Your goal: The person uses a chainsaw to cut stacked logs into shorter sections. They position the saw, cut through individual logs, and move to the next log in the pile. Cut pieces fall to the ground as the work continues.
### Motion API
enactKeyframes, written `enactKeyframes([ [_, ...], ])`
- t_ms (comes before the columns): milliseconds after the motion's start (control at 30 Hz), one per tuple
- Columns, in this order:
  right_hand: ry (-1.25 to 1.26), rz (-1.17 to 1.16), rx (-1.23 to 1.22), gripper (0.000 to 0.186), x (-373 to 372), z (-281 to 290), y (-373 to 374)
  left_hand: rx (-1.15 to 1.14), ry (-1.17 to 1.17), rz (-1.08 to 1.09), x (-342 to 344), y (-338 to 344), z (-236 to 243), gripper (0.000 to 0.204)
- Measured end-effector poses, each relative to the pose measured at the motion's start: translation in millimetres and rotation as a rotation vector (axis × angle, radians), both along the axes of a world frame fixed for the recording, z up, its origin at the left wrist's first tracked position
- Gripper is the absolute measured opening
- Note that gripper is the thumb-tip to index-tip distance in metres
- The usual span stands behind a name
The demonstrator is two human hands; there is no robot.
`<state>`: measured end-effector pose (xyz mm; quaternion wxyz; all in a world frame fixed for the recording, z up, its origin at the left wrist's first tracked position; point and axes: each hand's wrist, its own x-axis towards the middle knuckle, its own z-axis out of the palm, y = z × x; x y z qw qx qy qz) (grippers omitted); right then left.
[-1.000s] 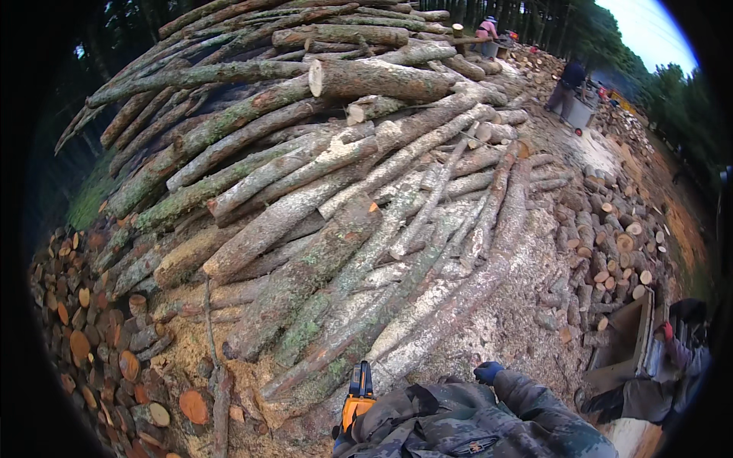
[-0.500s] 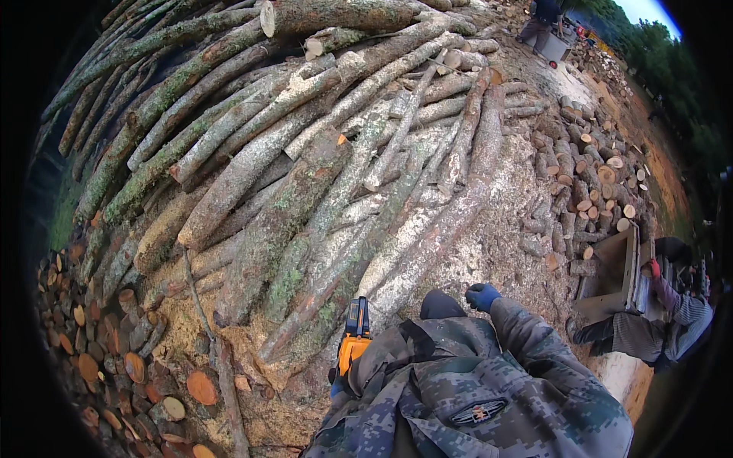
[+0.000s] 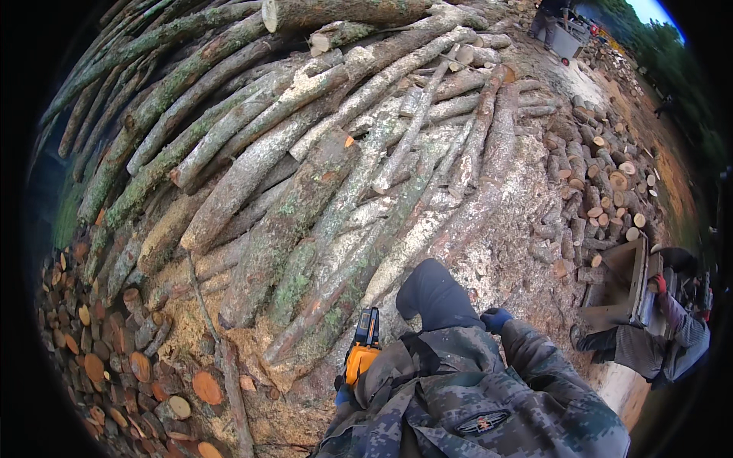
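At my left side hangs an orange and black chainsaw (image 3: 362, 355), its black part pointing away from me. My left hand (image 3: 343, 394), in a blue glove, is at its near end, mostly hidden by my sleeve, and looks closed on it. To the right of my raised dark-trousered leg, my right hand (image 3: 496, 319) hangs in a blue glove. Its fingers are curled and nothing shows in them. Just beyond the chainsaw lies a mossy log (image 3: 336, 311), dusted with sawdust; neither hand touches it.
Long logs (image 3: 294, 206) lie piled ahead and to the left. Cut rounds are stacked at lower left (image 3: 141, 366) and right (image 3: 603, 179). A thin branch (image 3: 231, 389) lies left of me. At right, a person (image 3: 649, 343) in red gloves handles a wooden cart (image 3: 617, 282). Another stands far off by a grey machine (image 3: 565, 40).
My leg has come further forward into view. The chainsaw and my right hand sit slightly lower in the picture, and the hand a little further right. The view has shifted slightly.
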<state>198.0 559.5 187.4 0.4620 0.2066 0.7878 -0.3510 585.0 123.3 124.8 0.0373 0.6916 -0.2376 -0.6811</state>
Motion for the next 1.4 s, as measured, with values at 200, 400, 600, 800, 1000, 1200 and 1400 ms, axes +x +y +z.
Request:
enactKeyframes([
  [200, -0.086, -0.032, 0.016, 0.035, -56.2, -27.8, -6.9, 0.037, -0.089, 0.022, -59.5, -21.0, 25.0, 0.026],
  [400, -0.027, -0.192, 0.146, 0.032, -90.7, -49.8, 146.5, 0.091, -0.158, 0.032, -132.2, -46.8, 70.0, 0.024],
  [600, 0.068, -0.322, 0.205, 0.029, -269.1, 3.5, 123.6, -0.063, -0.165, 0.118, -203.3, -107.8, 170.4, 0.022],
  [800, 0.525, -0.137, -0.041, 0.036, -483.1, 61.8, -46.8, -0.075, -0.012, 0.096, -324.5, -143.5, 191.6, 0.021],
  [1000, 0.658, 0.191, -0.310, 0.044, -472.5, 186.9, -258.5, -0.110, 0.003, 0.214, -347.7, -190.7, 224.7, 0.021],
  [1200, 0.446, 0.321, -0.097, 0.046, -414.2, 161.5, -241.1, -0.123, 0.027, 0.364, -360.6, -249.8, 236.5, 0.020],
  [1400, 0.386, 0.141, 0.086, 0.038, -411.9, 113.7, -107.5, 0.058, -0.063, 0.313, -414.7, -290.4, 205.3, 0.020],
])
